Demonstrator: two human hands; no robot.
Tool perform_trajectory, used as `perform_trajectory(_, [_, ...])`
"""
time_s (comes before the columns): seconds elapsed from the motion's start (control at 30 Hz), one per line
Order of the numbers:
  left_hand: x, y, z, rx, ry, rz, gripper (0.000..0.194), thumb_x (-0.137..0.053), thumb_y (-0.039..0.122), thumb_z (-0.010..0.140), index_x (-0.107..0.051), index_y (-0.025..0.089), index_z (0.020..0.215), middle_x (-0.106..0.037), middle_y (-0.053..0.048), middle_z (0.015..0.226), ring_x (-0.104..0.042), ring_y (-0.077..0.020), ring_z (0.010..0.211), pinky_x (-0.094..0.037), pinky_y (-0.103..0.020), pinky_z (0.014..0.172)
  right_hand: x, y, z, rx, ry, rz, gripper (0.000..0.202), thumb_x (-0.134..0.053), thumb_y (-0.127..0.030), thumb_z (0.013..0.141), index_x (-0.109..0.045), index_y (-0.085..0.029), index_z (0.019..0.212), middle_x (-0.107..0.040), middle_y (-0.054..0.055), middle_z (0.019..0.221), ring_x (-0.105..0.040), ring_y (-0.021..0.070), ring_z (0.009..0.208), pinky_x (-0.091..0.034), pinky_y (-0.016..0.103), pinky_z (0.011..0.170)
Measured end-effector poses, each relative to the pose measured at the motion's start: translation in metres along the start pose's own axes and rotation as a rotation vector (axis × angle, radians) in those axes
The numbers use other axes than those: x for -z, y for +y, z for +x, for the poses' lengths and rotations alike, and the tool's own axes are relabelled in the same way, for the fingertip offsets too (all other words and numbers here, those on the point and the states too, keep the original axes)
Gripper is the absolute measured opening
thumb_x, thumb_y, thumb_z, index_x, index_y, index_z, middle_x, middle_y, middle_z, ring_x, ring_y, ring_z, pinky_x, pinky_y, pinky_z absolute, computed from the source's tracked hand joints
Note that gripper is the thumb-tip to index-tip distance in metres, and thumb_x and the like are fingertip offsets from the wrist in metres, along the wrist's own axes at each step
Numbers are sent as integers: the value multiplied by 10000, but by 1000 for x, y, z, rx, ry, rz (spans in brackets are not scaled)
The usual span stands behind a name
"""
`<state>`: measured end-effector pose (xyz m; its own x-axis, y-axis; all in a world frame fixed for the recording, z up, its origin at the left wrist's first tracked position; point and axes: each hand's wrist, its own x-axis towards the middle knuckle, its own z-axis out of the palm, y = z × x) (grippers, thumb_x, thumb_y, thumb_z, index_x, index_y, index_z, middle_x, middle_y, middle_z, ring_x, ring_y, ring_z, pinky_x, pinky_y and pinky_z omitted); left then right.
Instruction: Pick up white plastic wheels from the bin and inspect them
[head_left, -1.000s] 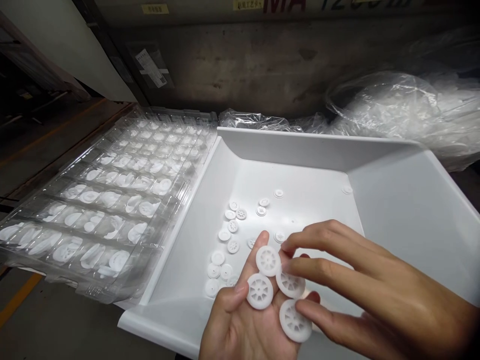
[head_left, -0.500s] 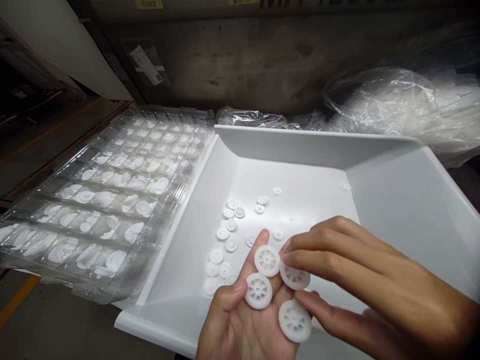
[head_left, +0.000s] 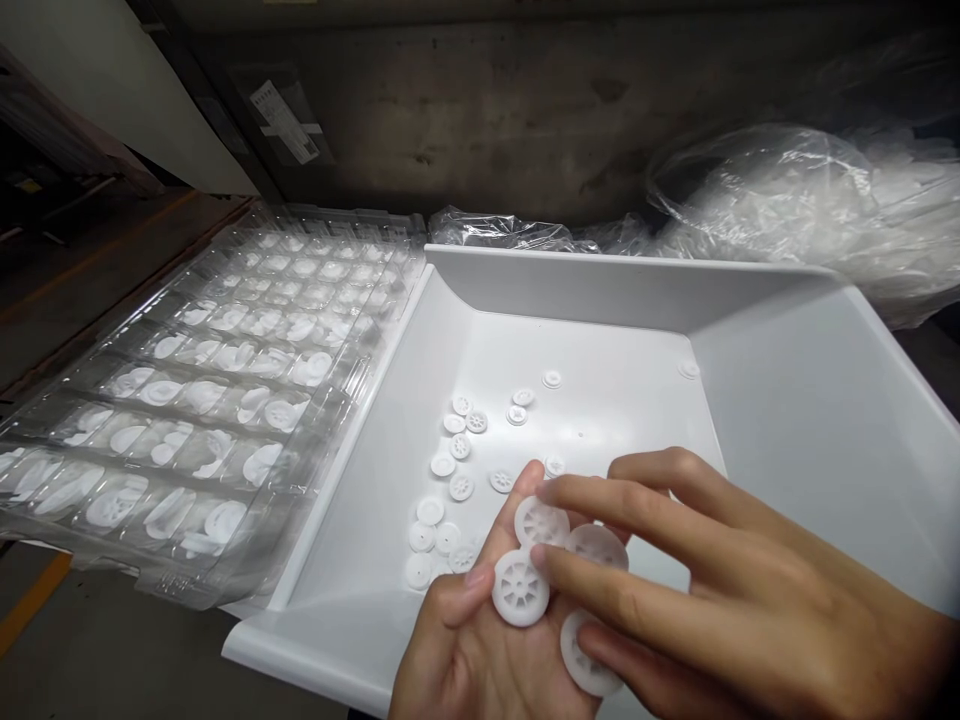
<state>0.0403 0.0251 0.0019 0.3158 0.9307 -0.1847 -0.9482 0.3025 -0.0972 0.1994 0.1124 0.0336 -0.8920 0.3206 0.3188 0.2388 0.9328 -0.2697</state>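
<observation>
My left hand is held palm up over the near edge of a white plastic bin, carrying several white spoked plastic wheels on its fingers. My right hand reaches in from the right, its fingertips lying on the wheels and partly covering them. More small white wheels lie scattered on the bin's floor just beyond my hands.
A clear plastic blister tray with rows of pockets holding white wheels lies left of the bin. Crumpled clear plastic bags sit behind and to the right. A dark metal wall closes the back.
My right fingers slid left across the wheels in my left palm and now cover more of them. The view drifted slightly, the bin staying put.
</observation>
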Motion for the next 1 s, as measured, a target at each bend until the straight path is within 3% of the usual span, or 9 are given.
perform_trajectory(0.07, [1,1,0,1,-49,25,553,-181,300,946,-563,246,1341,-569,-40,1396,-594,-101,1146,-344,-242,987,1,1,-1,33,-13,-1,280,-609,-173,919,-611,-157,1199,-466,48,1386,-447,214,1104,-429,330,906])
perform_trajectory(0.17, [4,2,1,16,-75,73,530,-219,303,938,-538,274,1360,-500,-38,1464,-566,-141,1212,-277,-319,1083,1,4,-1,59,-23,-12,305,-591,-165,934,-592,-138,1238,-510,39,1380,-458,233,1112,-433,353,901])
perform_trajectory(0.33, [5,3,2,19,-43,119,547,-192,319,937,-543,298,1357,-498,-21,1463,-433,-206,1363,-122,-429,1171,0,9,-1,101,-15,-36,322,-551,-156,969,-578,-112,1286,-501,69,1411,-489,258,1125,-427,395,856])
perform_trajectory(0.53, [3,2,2,25,-46,118,570,-183,341,925,-567,279,1343,-529,-52,1433,-433,-217,1367,-73,-459,1180,-1,8,-3,121,-20,-61,311,-563,-152,966,-588,-94,1271,-520,98,1384,-488,261,1143,-395,407,885])
perform_trajectory(0.8, [-2,0,1,29,75,117,598,-169,373,918,-578,243,1336,-545,-72,1419,-337,-238,1427,161,-469,1153,-1,9,0,118,-14,-47,308,-537,-151,978,-581,-99,1278,-535,100,1358,-475,261,1174,-380,410,906])
perform_trajectory(0.87, [-2,0,1,21,92,112,587,-190,376,917,-588,230,1323,-547,-76,1416,-355,-247,1417,134,-461,1165,0,10,-1,119,-24,-56,316,-531,-159,982,-575,-105,1290,-531,95,1362,-482,262,1156,-376,414,895])
perform_trajectory(1.0, [-3,-1,2,1,108,101,565,-245,369,906,-554,195,1346,-557,-106,1395,-451,-273,1349,-145,-470,1176,1,11,-1,118,-7,-72,329,-568,-160,963,-571,-101,1287,-543,90,1345,-495,265,1130,-384,421,866])
